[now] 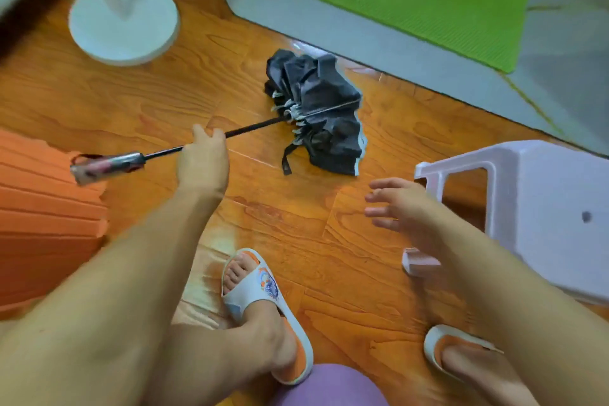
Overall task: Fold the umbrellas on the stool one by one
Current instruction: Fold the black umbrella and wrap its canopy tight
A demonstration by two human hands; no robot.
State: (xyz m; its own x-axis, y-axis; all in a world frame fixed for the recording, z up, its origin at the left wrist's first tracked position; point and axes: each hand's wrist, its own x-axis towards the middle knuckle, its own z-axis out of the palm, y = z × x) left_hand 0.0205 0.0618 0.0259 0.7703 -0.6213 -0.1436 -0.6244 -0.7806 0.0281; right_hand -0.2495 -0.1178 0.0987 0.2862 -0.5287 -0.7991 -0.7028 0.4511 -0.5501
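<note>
Glossy orange wood-plank floor. Left hand clamped on thin black metal shaft of crumpled black fabric umbrella, frame centre. Right hand spread, empty, beside white plastic stool at right.

No text, brand or number can be read anywhere. The slipper carries a blue and orange printed picture, but no letters are clear in it.
</note>
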